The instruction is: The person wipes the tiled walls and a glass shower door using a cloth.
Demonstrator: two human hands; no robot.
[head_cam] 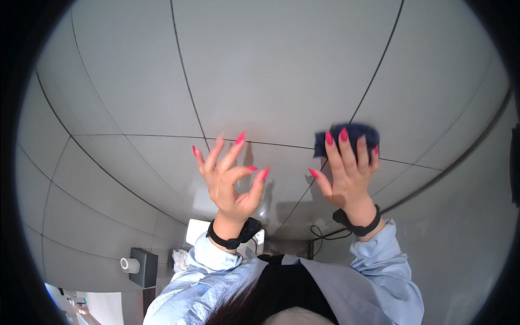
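Observation:
My right hand (349, 174) lies over a folded dark blue cloth (367, 132), fingers spread, pressing it against the grey tiled wall (268, 81). The cloth covers part of the dark joint lines between tiles; its far side shows past my fingertips. To the left, my left hand (231, 178) is raised in front of the same wall and holds nothing. Its thumb and index finger curve toward each other with a gap, while the other fingers fan out. Whether it touches the tiles I cannot tell.
Low at the left, a toilet paper roll (130, 265) sticks out from a dark grey box (144, 268). A white fixture (196, 232) stands below my left wrist, beside a bin with a white liner (179, 260). A thin black cable (321, 239) loops near my right wrist.

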